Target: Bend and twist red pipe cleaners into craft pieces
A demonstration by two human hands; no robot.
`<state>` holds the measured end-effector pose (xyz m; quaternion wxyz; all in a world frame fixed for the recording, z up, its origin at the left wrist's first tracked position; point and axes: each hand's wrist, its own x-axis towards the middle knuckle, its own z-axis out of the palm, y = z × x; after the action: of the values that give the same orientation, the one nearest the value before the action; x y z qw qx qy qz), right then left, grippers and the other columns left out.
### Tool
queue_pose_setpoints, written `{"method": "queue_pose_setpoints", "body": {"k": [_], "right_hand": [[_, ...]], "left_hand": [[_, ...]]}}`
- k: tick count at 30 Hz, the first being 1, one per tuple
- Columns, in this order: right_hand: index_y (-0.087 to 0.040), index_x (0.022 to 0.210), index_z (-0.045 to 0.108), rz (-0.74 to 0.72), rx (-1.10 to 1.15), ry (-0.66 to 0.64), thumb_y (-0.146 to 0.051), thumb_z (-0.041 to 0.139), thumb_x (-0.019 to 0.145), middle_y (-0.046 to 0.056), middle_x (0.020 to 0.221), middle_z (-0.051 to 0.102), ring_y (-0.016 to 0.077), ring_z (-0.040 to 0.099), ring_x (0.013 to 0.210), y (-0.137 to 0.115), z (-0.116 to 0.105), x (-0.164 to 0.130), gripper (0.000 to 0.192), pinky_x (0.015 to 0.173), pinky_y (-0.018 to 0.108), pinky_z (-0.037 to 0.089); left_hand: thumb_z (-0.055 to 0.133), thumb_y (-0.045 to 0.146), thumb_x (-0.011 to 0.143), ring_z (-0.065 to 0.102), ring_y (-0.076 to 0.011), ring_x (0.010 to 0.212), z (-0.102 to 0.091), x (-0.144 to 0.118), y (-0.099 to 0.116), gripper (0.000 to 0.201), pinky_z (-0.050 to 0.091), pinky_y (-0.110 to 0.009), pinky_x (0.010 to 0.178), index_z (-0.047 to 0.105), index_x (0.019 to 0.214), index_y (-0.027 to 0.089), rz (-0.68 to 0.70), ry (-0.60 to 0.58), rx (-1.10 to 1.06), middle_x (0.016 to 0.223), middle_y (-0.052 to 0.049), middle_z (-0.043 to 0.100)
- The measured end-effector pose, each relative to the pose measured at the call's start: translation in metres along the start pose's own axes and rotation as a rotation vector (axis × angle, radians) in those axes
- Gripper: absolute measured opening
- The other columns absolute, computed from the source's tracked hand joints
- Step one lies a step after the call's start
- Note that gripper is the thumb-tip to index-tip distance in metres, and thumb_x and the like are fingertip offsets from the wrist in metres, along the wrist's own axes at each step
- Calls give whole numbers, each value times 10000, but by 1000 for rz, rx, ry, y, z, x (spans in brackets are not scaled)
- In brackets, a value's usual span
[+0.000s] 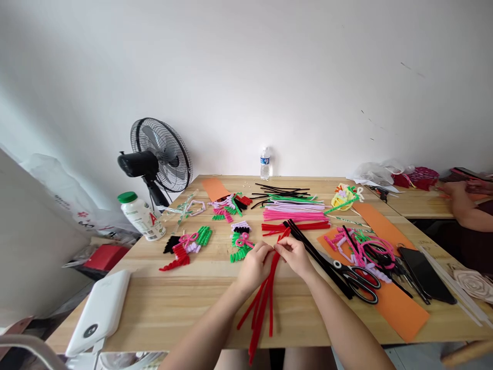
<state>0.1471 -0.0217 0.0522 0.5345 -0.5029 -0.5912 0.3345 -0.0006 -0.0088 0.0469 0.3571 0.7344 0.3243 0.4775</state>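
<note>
My left hand (257, 263) and my right hand (296, 256) meet over the middle of the table, fingers pinched together on red pipe cleaners (264, 303). The strands fan down toward me, with short ends above my fingers. What exactly lies between the fingertips is hidden. Beside my right hand runs a bundle of black pipe cleaners (323, 262). Left of my left hand lies a group of coiled green, black and lilac pieces with a pink loop (243, 239). Beyond my hands lie pink pipe cleaners (292, 213) and another red bundle (316, 225).
Black-handled scissors (360, 282) and a phone (427, 275) lie right, among orange sheets (402, 308). A power bank (100, 311), a green-capped bottle (142, 216) and a fan (159, 154) stand left. A water bottle (265, 163) stands at the wall. Another person's arm (468, 205) shows far right.
</note>
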Motion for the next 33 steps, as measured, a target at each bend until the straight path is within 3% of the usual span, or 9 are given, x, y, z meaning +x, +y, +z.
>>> {"method": "queue_pose_setpoints", "body": {"k": [2, 4, 8, 11, 14, 17, 21, 29, 33], "right_hand": [[-174, 669, 612, -84, -30, 1, -380, 641, 750, 6, 602, 579, 136, 526, 553, -2, -1, -1, 224, 509, 247, 432], [-179, 686, 628, -191, -58, -9, -352, 643, 760, 29, 670, 607, 153, 554, 618, -6, -2, -2, 189, 550, 261, 449], [-190, 700, 637, -325, -35, -81, -311, 626, 793, 40, 707, 621, 162, 577, 672, -11, -3, -5, 153, 594, 273, 463], [-184, 700, 617, -259, 55, -97, -324, 628, 790, 25, 690, 605, 134, 555, 593, -10, -2, -7, 167, 536, 252, 452], [-176, 699, 596, -88, 110, -56, -373, 617, 785, -8, 598, 556, 95, 473, 463, -5, 1, -6, 216, 422, 217, 388], [-174, 669, 584, 36, 118, 1, -410, 631, 754, -30, 516, 506, 83, 412, 410, 0, 4, -3, 255, 369, 208, 334], [-175, 678, 587, 79, 163, -24, -428, 645, 729, -30, 523, 511, 87, 421, 420, 1, 5, -2, 264, 378, 211, 340], [-181, 718, 584, 13, 111, -58, -379, 617, 769, -19, 609, 527, 116, 481, 537, -1, 3, -2, 207, 498, 233, 398], [-183, 700, 588, -124, 79, -83, -374, 622, 779, 4, 697, 536, 141, 517, 661, -3, 1, -2, 209, 609, 256, 430]], "left_hand": [[536, 318, 798, 499, -126, 638, -1, 1, 1, 178, 396, -238, 586, 586, 731, 161, -100, -18, -69, 687, -28, 544], [573, 373, 769, 384, -76, 468, -5, 4, 2, 233, 298, -197, 438, 539, 702, 153, -331, -113, -280, 556, 28, 447], [639, 344, 700, 96, -7, 368, -19, 12, 0, 268, 49, -167, 340, 447, 689, 158, -745, -528, -857, 523, 92, 297], [629, 314, 694, 80, -4, 369, -21, 13, 0, 244, 34, -162, 324, 447, 731, 157, -799, -703, -1028, 568, 79, 333], [619, 353, 726, 215, -24, 373, -13, 9, 1, 249, 150, -161, 335, 459, 773, 168, -630, -454, -813, 602, 55, 406], [632, 319, 730, 442, -93, 538, -3, 2, 1, 195, 350, -202, 477, 506, 760, 174, -292, -119, -355, 678, 5, 492], [527, 250, 805, 511, -159, 731, 2, -3, -3, 93, 409, -272, 682, 587, 778, 184, -7, -9, 0, 786, -52, 556], [543, 258, 792, 529, -149, 686, 0, -1, 2, 122, 411, -251, 649, 631, 771, 176, -46, 1, -9, 732, -46, 592], [600, 347, 748, 358, -65, 410, -5, 3, 5, 206, 286, -192, 394, 556, 714, 148, -408, -165, -412, 529, 36, 457]]}}
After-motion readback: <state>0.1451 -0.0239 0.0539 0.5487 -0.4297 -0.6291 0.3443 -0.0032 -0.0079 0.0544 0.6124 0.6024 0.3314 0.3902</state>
